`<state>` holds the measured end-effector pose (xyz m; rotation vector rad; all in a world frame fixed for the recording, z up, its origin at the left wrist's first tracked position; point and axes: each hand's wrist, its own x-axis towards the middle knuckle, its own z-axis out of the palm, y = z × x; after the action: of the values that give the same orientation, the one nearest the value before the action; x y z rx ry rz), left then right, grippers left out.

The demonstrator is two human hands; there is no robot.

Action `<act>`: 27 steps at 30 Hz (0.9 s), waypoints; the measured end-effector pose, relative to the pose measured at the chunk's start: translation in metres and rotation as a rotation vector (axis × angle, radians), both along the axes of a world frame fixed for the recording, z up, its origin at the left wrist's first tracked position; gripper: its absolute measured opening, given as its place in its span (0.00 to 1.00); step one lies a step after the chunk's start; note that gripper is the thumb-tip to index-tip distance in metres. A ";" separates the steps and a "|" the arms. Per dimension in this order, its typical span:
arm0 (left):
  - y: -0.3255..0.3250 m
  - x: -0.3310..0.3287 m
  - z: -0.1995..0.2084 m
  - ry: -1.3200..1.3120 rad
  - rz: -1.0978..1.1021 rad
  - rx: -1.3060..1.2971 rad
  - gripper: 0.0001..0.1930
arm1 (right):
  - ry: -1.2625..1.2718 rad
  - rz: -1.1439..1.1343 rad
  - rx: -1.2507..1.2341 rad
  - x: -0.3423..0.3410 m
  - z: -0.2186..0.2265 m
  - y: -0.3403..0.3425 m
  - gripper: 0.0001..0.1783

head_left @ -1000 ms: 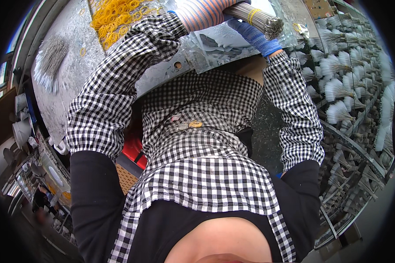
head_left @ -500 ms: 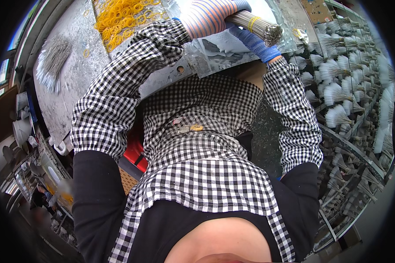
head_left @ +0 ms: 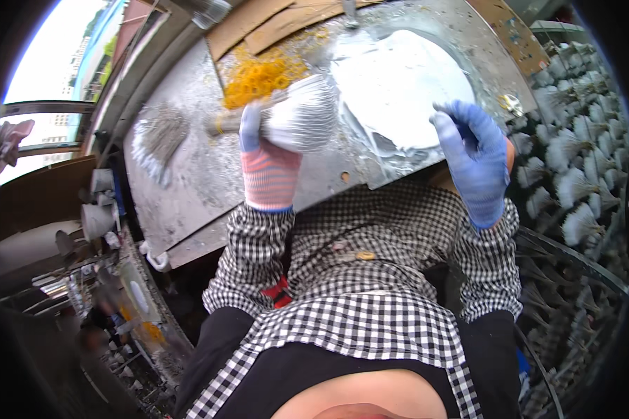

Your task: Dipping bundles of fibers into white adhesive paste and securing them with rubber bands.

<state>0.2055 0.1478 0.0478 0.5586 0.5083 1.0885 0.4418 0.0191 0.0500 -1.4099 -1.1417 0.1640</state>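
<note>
Bundle (head_left: 302, 117) lies in your left hand (head_left: 269, 167), its grip closed around it above the desk (head_left: 196, 202); your right hand (head_left: 478, 157) has a narrowly parted, seemingly empty grip near the white paste (head_left: 402, 91). Hold firmly without crushing, so nothing splays.

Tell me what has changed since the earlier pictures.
The left hand has carried the bundle leftward, from over the white paste toward the yellow bands; its banded end, which pointed right, now points left. The right hand has come away from it, to the paste's right edge. The bands and the second bundle stay put.
</note>
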 end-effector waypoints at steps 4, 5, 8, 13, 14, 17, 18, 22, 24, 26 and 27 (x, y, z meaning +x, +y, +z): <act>-0.006 -0.063 -0.038 -0.166 0.127 -0.228 0.23 | 0.151 0.182 -0.135 -0.027 -0.016 -0.009 0.07; -0.008 -0.071 -0.043 -0.233 0.120 -0.239 0.22 | 0.099 0.194 -0.182 -0.036 -0.012 -0.010 0.07; -0.012 -0.083 -0.048 -0.285 0.155 -0.248 0.22 | 0.173 0.318 -0.225 -0.054 -0.024 -0.006 0.08; -0.012 -0.097 -0.053 -0.292 0.242 -0.301 0.21 | 0.247 0.424 -0.304 -0.074 -0.039 -0.006 0.08; -0.011 -0.099 -0.055 -0.271 0.248 -0.295 0.21 | 0.232 0.431 -0.305 -0.075 -0.038 -0.006 0.08; -0.009 -0.100 -0.058 -0.265 0.255 -0.285 0.21 | 0.208 0.447 -0.366 -0.076 -0.033 -0.007 0.08; -0.009 -0.100 -0.058 -0.279 0.255 -0.279 0.21 | 0.209 0.448 -0.369 -0.077 -0.033 -0.007 0.08; -0.013 -0.087 -0.047 -0.165 0.346 -0.297 0.20 | 0.194 0.478 -0.349 -0.078 -0.037 -0.006 0.09; -0.014 -0.089 -0.049 -0.199 0.305 -0.268 0.20 | 0.175 0.488 -0.355 -0.078 -0.037 -0.006 0.09; -0.012 -0.089 -0.052 -0.186 0.322 -0.291 0.21 | 0.174 0.487 -0.366 -0.079 -0.037 -0.007 0.09; -0.012 -0.090 -0.053 -0.172 0.340 -0.311 0.21 | 0.173 0.486 -0.368 -0.079 -0.037 -0.008 0.09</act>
<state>0.1156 0.1361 -0.0047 0.1043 0.6214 1.3347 0.3625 0.0112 0.0126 -1.3749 -1.3353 0.8616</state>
